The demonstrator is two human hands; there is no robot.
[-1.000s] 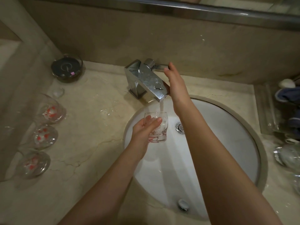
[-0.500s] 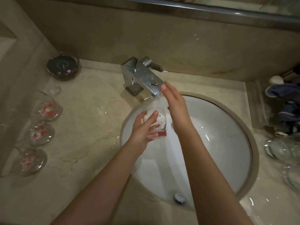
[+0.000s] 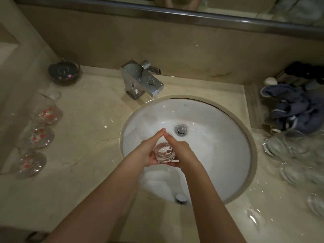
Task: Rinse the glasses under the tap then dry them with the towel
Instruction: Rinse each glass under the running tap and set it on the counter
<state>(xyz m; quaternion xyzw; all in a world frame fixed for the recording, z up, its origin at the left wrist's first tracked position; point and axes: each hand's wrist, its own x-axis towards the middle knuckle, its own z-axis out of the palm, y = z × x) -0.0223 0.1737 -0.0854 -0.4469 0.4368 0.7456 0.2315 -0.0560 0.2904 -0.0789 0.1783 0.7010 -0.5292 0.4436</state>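
A clear glass (image 3: 164, 152) sits at centre frame, over the white sink basin (image 3: 219, 155), pressed between two hands. The left hand (image 3: 149, 151) grips its left side; the right hand (image 3: 182, 152) grips its right side; their fingertips meet beyond it. The chrome tap (image 3: 142, 81) stands above, upper centre. Three red-patterned glasses (image 3: 37, 135) line the left countertop (image 3: 91, 137). A blue towel (image 3: 296, 107) lies at right, with clear glasses (image 3: 289, 155) just below it.
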